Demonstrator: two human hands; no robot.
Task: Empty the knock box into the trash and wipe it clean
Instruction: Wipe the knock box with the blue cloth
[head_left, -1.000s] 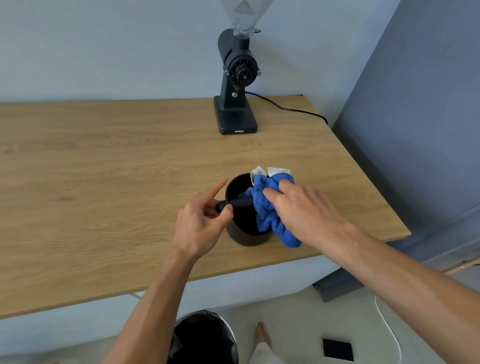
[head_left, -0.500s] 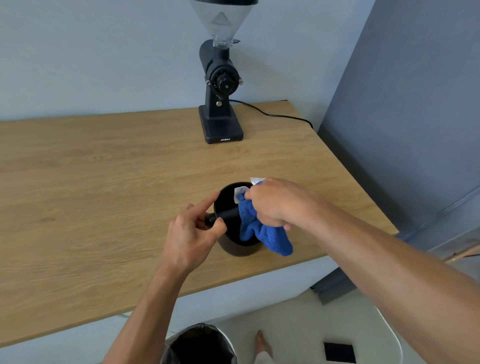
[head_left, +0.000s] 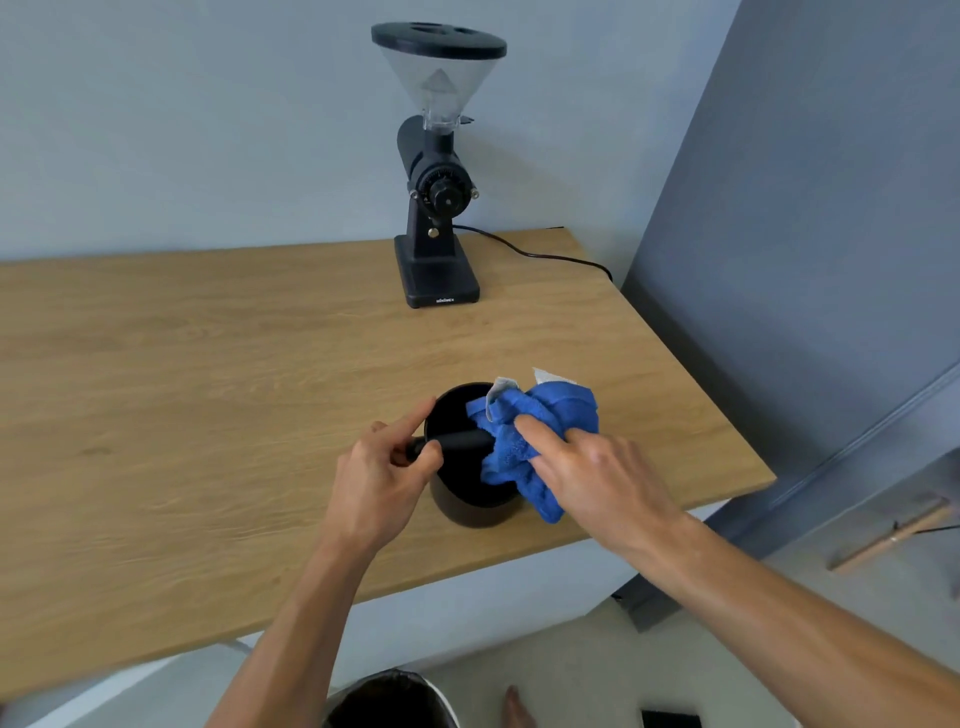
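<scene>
The black round knock box (head_left: 470, 506) stands upright on the wooden table (head_left: 208, 415) near its front edge. My left hand (head_left: 382, 480) pinches the left end of its black knock bar (head_left: 460, 440). A blue cloth (head_left: 535, 436) with white tags is draped over the right rim and partly inside the box. My right hand (head_left: 592, 475) presses on the cloth with its fingers stretched out. A trash bin (head_left: 384, 701) with a black liner sits on the floor below the table edge.
A black coffee grinder (head_left: 439, 208) with a clear hopper stands at the back of the table, its cord (head_left: 545, 254) running right. A grey wall panel (head_left: 805, 260) rises right of the table. A bare foot (head_left: 517, 706) shows on the floor.
My right hand has gone from a closed grasp on the cloth above the box to a flatter press over the right rim. The camera has tilted up. The left hand stays on the bar.
</scene>
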